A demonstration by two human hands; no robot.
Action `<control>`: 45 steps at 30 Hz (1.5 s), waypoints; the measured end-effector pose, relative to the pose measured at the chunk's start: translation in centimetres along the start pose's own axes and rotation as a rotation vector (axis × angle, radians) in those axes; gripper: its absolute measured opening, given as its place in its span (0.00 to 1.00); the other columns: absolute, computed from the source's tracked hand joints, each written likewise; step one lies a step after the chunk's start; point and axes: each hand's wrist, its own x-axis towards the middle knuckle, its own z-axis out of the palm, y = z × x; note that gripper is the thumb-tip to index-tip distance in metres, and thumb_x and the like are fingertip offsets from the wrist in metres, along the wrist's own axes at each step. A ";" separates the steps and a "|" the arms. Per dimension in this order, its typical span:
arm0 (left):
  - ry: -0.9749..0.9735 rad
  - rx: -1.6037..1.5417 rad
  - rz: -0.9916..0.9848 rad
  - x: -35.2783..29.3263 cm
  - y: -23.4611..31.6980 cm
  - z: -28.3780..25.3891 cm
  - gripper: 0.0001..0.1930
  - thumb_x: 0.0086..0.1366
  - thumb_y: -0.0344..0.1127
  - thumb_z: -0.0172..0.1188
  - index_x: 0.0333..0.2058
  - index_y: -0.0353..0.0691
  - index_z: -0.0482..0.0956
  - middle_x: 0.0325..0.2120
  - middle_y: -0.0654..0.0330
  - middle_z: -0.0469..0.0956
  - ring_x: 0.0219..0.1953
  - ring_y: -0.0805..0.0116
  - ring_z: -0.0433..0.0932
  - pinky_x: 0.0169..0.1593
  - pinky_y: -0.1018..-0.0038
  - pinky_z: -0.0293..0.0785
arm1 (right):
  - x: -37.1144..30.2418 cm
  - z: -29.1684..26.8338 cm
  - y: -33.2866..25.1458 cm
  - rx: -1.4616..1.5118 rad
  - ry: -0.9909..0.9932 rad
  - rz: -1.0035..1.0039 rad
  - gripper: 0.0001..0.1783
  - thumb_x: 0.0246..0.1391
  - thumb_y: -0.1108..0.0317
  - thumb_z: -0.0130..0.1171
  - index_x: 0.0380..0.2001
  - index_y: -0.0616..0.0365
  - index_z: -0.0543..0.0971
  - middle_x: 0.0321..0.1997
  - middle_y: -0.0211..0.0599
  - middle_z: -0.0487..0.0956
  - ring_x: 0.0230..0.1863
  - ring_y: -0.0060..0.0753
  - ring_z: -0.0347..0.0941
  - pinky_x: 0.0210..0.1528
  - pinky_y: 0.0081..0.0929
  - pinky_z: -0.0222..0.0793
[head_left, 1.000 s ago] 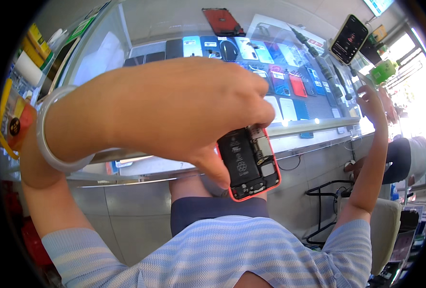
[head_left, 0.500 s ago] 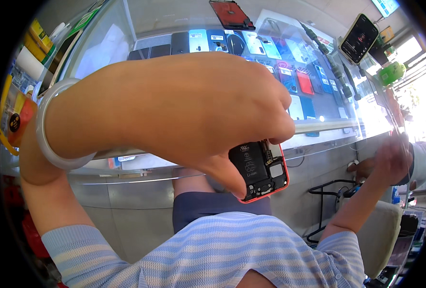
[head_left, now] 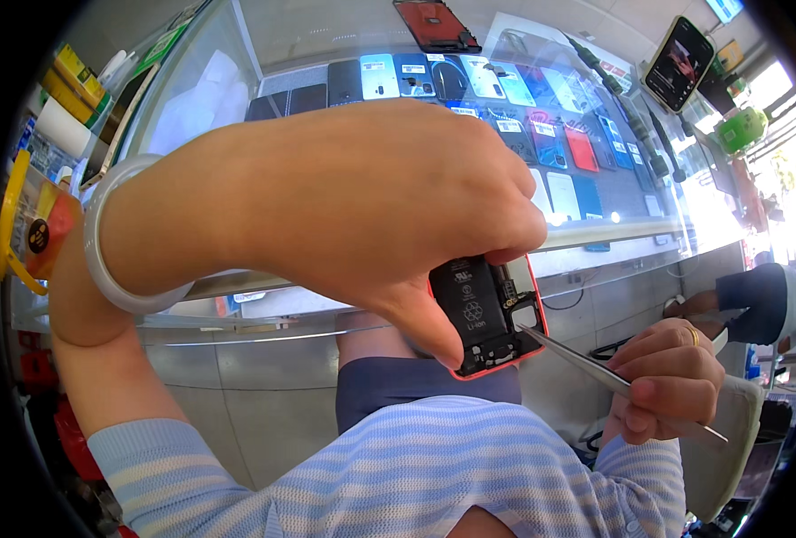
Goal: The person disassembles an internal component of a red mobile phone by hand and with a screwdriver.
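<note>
At my left wrist sits a pale bracelet [head_left: 94, 238]; past it my left hand [head_left: 452, 206] grips an opened phone [head_left: 497, 329] by its sides, thumb near the black battery [head_left: 470, 296]. The phone is between my hands, on my side of the glass tabletop [head_left: 586, 235]. From the right come the tweezers [head_left: 577, 359], pinched in my right hand [head_left: 671, 377], tip at the phone's pale square part; whether it touches, I can't tell. I judge this to be close work inside the phone, calling for a firm left grip and a light, exact tip.
</note>
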 end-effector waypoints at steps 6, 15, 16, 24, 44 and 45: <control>0.001 -0.045 0.004 -0.1 -0.1 0.0 0.22 0.48 0.47 0.78 0.34 0.41 0.80 0.33 0.61 0.76 0.32 0.60 0.78 0.30 0.68 0.75 | -0.2 0.4 -0.7 -0.070 -0.032 0.019 0.13 0.61 0.59 0.67 0.39 0.57 0.79 0.26 0.33 0.79 0.23 0.28 0.79 0.23 0.20 0.75; 0.073 -0.053 0.028 0.1 -0.2 0.6 0.15 0.52 0.29 0.72 0.40 0.39 0.83 0.37 0.57 0.77 0.38 0.56 0.79 0.38 0.66 0.77 | -1.8 1.3 -0.6 -0.142 0.012 -0.027 0.13 0.54 0.66 0.72 0.39 0.55 0.79 0.29 0.34 0.82 0.27 0.29 0.82 0.24 0.22 0.78; 0.076 -0.057 0.024 0.0 -0.2 0.6 0.15 0.53 0.29 0.71 0.40 0.39 0.83 0.37 0.57 0.77 0.38 0.56 0.79 0.38 0.66 0.77 | -1.9 1.3 -0.6 -0.132 0.005 -0.009 0.13 0.54 0.66 0.72 0.39 0.55 0.79 0.30 0.34 0.82 0.27 0.29 0.82 0.24 0.23 0.78; 0.049 -0.026 0.031 0.0 -0.3 0.6 0.15 0.54 0.30 0.72 0.41 0.38 0.83 0.42 0.56 0.78 0.41 0.55 0.79 0.43 0.65 0.78 | -2.1 1.2 -1.5 -0.134 -0.032 0.091 0.17 0.52 0.65 0.73 0.43 0.53 0.79 0.32 0.33 0.83 0.31 0.33 0.84 0.29 0.27 0.79; 0.114 0.165 0.138 0.5 -0.7 1.2 0.13 0.55 0.31 0.71 0.41 0.41 0.85 0.38 0.64 0.81 0.36 0.62 0.79 0.35 0.69 0.78 | -2.8 2.0 -1.3 -0.107 0.004 0.073 0.18 0.52 0.68 0.71 0.45 0.52 0.77 0.35 0.34 0.82 0.32 0.34 0.84 0.28 0.26 0.78; 0.127 0.140 0.147 0.5 -0.8 1.2 0.13 0.55 0.31 0.71 0.40 0.41 0.85 0.38 0.64 0.81 0.36 0.62 0.79 0.35 0.69 0.78 | -2.9 2.0 -1.5 -0.091 0.014 0.088 0.21 0.48 0.70 0.74 0.45 0.52 0.78 0.36 0.33 0.83 0.33 0.34 0.84 0.29 0.27 0.78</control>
